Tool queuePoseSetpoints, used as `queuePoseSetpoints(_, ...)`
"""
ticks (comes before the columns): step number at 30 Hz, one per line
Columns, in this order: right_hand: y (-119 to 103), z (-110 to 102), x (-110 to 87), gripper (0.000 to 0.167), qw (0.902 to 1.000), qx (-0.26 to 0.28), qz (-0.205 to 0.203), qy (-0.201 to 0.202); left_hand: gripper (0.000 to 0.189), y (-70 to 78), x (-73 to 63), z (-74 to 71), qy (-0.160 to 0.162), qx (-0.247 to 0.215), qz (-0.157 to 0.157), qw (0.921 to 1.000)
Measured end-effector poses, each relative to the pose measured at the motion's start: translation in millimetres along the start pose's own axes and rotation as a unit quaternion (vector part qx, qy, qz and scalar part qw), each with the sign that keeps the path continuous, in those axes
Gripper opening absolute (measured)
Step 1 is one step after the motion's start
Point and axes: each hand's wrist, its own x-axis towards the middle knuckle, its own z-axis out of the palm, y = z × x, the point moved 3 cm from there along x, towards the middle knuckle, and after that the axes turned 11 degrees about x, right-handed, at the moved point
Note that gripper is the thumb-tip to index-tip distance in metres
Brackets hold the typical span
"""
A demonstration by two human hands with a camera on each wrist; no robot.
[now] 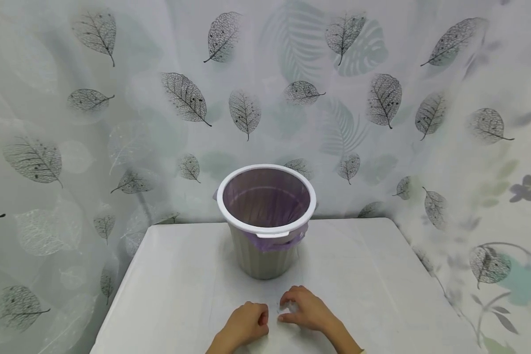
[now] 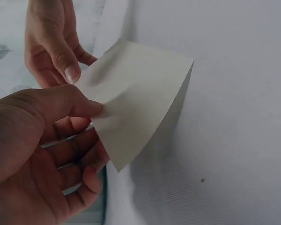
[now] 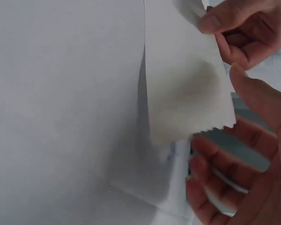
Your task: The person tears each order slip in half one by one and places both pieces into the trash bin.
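My left hand pinches a small off-white sheet of paper between thumb and fingers at one edge, above the white table. In the left wrist view the sheet bends slightly and its far corner points away from the hands. One short end of the paper has a jagged, serrated cut, seen in the right wrist view. Beside that end is my right hand, thumb and fingers spread apart, the fingers right by the serrated edge. In the head view the hands largely hide the sheet.
A grey bin with a white rim and a purple liner bag stands on the white table, beyond both hands. Leaf-patterned curtains hang behind the table and along its sides.
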Motion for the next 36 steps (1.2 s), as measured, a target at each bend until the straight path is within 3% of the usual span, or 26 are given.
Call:
queuePoseSetpoints(5, -8, -3, 4.9, 0.005, 0.9969, 0.051, -0.059, -0.003, 0.023, -1.5, 4.7, -13.5, 0.048, -0.028, 0.025, 0.9982)
queuePoseSetpoints(12, -17, -11, 8.1, 0.008, 0.9926, 0.055, -0.097, 0.049, 0.007, -4.1, 8.3, -25.9, 0.088, -0.056, 0.025, 0.9942)
queuePoseSetpoints(20, -25, -9, 14.9, 0.005, 0.9864, 0.05, -0.152, 0.039, 0.008, 1.3, 9.7, -37.2, 0.133, -0.045, 0.051, 0.9888)
queuePoseSetpoints(27, -44, -20, 17.2, 0.016, 0.9752, 0.069, -0.194, 0.08, 0.012, 12.7, 7.8, -58.8, 0.225, -0.06, 0.091, 0.9682)
queuePoseSetpoints(31, -59, -27, 18.9, 0.017, 0.9644, 0.089, -0.231, 0.093, 0.015, 17.4, 8.7, -73.2, 0.244, -0.07, 0.103, 0.9618)
queuePoseSetpoints(36, -69, -33, 21.0, 0.015, 0.9595, 0.081, -0.246, 0.11, 0.016, 19.9, 10.3, -82.5, 0.266, -0.079, 0.132, 0.9516)
